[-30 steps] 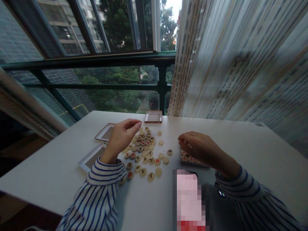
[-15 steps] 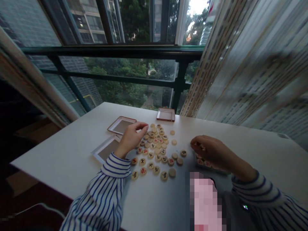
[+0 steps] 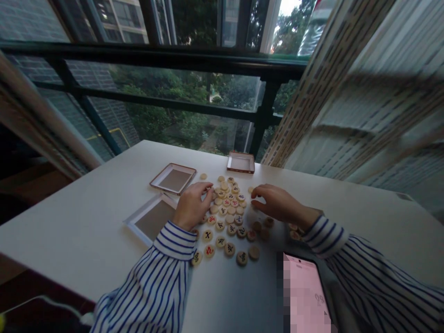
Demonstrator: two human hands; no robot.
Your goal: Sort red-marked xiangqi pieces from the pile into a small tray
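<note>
Xiangqi pieces (image 3: pixel 230 210), round and pale with black or red characters, lie in a loose pile mid-table; some show blank faces. At the pile's left edge is my left hand (image 3: pixel 193 203), its thumb and forefinger curved with a small gap between them, covering some pieces. My right hand (image 3: pixel 279 204) hovers at the right edge, thumb apart from the bent fingers, nothing visible between them. Close to its fingertips lies one blank piece (image 3: pixel 250 190). Under my right forearm, a box of red-marked pieces (image 3: pixel 294 235) is partly hidden.
An open tray (image 3: pixel 173 165) and a white-rimmed tray (image 3: pixel 129 224) lie left of the pile. Another shallow tray (image 3: pixel 241 154) sits at the back edge by the railing (image 3: pixel 166 58). A phone (image 3: pixel 305 286) lies at the near right. A curtain (image 3: pixel 322 92) hangs at right.
My right hand has moved left from above the box to the pile's right edge, uncovering some red pieces. My left hand has shifted slightly down, and a blank piece now shows beyond it.
</note>
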